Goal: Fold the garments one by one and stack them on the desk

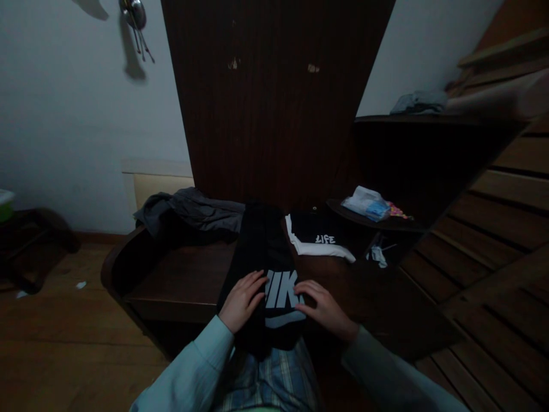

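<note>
A black garment [257,252] with large pale letters lies lengthwise over the dark wooden bench, its near end hanging toward my lap. My left hand [242,300] rests on it with fingers spread, the tips reaching the left side of the lettering. At the right edge of the print, my right hand [323,309] touches the cloth with thumb and fingers apart. Beyond the right hand is a folded black-and-white garment [321,249] with "Life" on it. A crumpled grey garment [206,209] lies at the bench's back left, beside the black one.
The dark bench [184,274] has a curved left arm and a tall wooden panel [274,103] behind it. On the right, a small shelf holds a plastic packet [366,203]. Wooden slats [493,246] stand along the right side. A dark stool [34,240] is far left.
</note>
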`<state>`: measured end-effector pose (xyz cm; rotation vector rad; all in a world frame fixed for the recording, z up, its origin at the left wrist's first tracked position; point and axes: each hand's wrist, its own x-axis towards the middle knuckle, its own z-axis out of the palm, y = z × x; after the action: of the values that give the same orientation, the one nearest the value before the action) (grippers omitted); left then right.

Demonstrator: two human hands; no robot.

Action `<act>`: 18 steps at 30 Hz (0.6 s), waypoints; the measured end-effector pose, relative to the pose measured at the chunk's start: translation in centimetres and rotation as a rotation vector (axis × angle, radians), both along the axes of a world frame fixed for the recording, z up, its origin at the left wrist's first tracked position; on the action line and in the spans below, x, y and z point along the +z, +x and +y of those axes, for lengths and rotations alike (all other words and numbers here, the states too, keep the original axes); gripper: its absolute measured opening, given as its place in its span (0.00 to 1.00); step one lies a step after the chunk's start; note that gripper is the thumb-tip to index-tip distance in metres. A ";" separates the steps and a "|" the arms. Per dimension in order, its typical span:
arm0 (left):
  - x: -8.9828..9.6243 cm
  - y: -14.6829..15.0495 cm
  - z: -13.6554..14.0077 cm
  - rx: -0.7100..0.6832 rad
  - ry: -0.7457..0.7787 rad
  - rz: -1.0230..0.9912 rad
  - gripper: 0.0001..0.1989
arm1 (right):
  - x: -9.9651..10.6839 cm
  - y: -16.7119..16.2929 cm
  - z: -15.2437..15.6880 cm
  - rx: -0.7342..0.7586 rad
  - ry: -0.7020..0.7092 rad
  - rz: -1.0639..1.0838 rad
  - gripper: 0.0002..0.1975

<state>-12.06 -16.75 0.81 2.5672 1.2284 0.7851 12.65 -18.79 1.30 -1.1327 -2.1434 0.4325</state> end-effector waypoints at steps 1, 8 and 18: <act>-0.2 0.1 0.2 0.006 0.009 0.039 0.18 | -0.9 0.3 -0.9 0.007 0.022 -0.015 0.09; -0.8 0.6 0.5 0.057 0.048 0.180 0.20 | -3.7 0.1 -1.7 -0.047 0.137 0.039 0.06; -0.9 0.7 0.6 0.067 0.094 0.224 0.20 | -3.7 0.1 -2.1 -0.105 0.203 0.005 0.02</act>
<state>-11.40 -16.20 -0.12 2.7646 1.3776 0.5926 12.77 -20.85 -2.44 -1.1194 -2.0593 0.1663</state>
